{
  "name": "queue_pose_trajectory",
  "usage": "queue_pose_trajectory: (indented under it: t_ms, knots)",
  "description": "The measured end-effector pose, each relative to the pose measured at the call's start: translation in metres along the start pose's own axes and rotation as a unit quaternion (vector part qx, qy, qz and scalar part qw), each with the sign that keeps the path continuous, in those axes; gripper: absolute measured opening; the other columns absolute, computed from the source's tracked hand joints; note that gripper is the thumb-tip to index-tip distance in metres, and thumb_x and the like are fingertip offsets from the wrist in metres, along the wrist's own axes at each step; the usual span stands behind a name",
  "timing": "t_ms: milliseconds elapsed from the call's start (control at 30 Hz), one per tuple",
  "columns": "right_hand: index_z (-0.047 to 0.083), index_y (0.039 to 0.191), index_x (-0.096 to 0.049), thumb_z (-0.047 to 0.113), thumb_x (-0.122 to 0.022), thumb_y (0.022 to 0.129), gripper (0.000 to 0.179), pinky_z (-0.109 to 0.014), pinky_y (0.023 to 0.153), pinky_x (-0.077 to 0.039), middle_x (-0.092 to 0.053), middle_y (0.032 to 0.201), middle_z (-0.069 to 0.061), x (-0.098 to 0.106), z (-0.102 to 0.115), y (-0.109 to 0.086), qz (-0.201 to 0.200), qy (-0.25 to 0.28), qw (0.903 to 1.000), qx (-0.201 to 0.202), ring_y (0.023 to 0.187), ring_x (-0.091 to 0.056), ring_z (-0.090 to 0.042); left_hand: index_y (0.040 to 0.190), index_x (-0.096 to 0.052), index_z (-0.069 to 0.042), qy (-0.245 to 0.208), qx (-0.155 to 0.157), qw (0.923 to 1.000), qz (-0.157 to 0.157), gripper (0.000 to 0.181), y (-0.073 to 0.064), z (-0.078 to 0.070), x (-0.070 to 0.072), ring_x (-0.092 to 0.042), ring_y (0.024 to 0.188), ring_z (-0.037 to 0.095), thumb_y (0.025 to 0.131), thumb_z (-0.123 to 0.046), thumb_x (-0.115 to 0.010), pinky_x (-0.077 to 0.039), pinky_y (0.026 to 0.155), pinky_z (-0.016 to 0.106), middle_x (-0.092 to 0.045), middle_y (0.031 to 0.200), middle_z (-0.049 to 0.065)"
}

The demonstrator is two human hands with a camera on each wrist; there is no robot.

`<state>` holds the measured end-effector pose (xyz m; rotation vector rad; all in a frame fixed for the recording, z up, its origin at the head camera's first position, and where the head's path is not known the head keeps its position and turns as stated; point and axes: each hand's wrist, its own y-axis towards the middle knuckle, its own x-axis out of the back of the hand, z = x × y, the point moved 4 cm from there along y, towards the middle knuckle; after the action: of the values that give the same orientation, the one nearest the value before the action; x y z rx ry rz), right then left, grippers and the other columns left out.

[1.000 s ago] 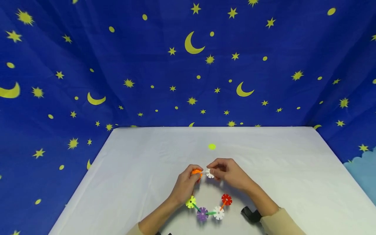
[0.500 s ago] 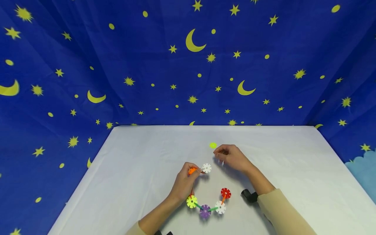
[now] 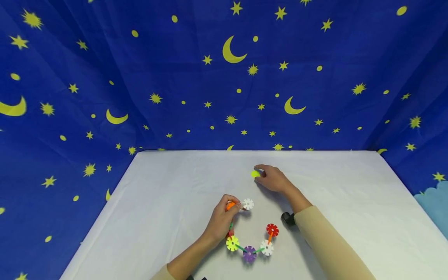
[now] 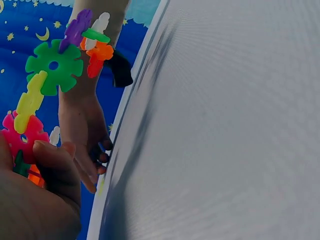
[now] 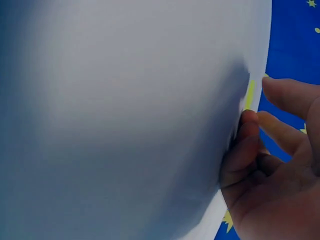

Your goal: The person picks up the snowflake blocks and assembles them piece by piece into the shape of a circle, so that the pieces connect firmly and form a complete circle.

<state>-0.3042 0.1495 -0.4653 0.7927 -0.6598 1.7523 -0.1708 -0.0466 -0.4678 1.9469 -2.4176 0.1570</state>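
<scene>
My left hand (image 3: 218,221) pinches a chain of interlocking plastic snowflake discs, with an orange disc (image 3: 230,205) at its fingers. One white disc (image 3: 248,204) sticks out past the fingertips. Below, the chain curves through a yellow disc (image 3: 232,243), a purple disc (image 3: 249,254) and another white disc (image 3: 267,247) up to a red disc (image 3: 272,230). In the left wrist view, a pink disc (image 4: 24,137) sits by the thumb. My right hand (image 3: 274,179) holds nothing; its thumb and forefinger are spread beside a flat yellow-green spot (image 3: 255,174) on the table.
The white table (image 3: 182,182) runs back to a blue curtain (image 3: 196,77) printed with yellow moons and stars. A black device (image 3: 287,218) sits at the right wrist by the beige sleeve (image 3: 325,237).
My right hand has let go of the white disc and moved away to the yellow-green spot, fingers spreading. My left hand has kept the chain nearly in place.
</scene>
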Motion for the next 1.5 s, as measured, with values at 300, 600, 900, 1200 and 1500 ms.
queue_pose_trajectory:
  t_ms: [300,600,900,1200,1500]
  knots:
    - [0.009,0.112,-0.06,0.017,-0.071,0.085,0.03,-0.037,0.061,-0.043,-0.058,0.083,-0.005,0.003,0.0,0.0,-0.022,-0.036,0.999,-0.017,0.07,-0.053,-0.02,0.129,-0.06,-0.015,0.042,-0.03,0.9986,0.007,0.031,-0.012,-0.033,-0.002,-0.036,0.036,0.004,0.101,-0.013,-0.048,-0.039,0.038,0.022,-0.051,0.063,0.008]
    - [0.007,0.093,-0.057,0.012,-0.071,0.084,0.017,-0.034,0.062,-0.042,-0.056,0.08,-0.005,0.004,-0.006,-0.009,-0.03,0.034,0.9989,-0.01,0.07,-0.05,-0.02,0.13,-0.06,-0.012,0.042,-0.043,0.998,0.019,0.032,-0.014,-0.039,-0.002,-0.035,0.042,0.001,0.102,-0.011,-0.045,-0.035,0.04,0.018,-0.066,0.1,0.019]
    - [0.006,0.095,-0.061,0.011,-0.071,0.084,0.016,-0.032,0.057,-0.048,-0.061,0.083,-0.004,0.008,-0.005,-0.032,-0.026,0.072,0.9971,0.004,0.065,-0.057,-0.017,0.13,-0.059,-0.013,0.024,-0.035,0.9988,0.025,0.032,-0.014,-0.036,-0.002,-0.036,0.038,0.002,0.103,-0.012,-0.043,-0.04,0.037,0.021,-0.066,0.103,0.02]
    - [0.012,0.094,-0.064,0.011,-0.071,0.086,0.01,-0.033,0.058,-0.049,-0.062,0.082,0.002,0.008,0.015,-0.064,-0.009,0.1,0.9909,0.089,0.072,-0.057,-0.016,0.13,-0.058,-0.012,0.021,-0.031,0.9991,0.019,0.032,-0.014,-0.036,-0.002,-0.036,0.04,0.004,0.103,-0.012,-0.043,-0.037,0.036,0.021,-0.066,0.103,0.021]
    - [0.016,0.093,-0.063,0.012,-0.07,0.087,0.01,-0.03,0.06,-0.049,-0.061,0.077,0.006,0.003,0.029,-0.089,0.012,0.092,0.988,0.123,0.069,-0.057,-0.013,0.131,-0.057,-0.012,0.011,-0.027,0.9995,0.014,0.031,-0.012,-0.03,-0.003,-0.038,0.037,0.007,0.103,-0.013,-0.043,-0.039,0.035,0.021,-0.065,0.104,0.022]
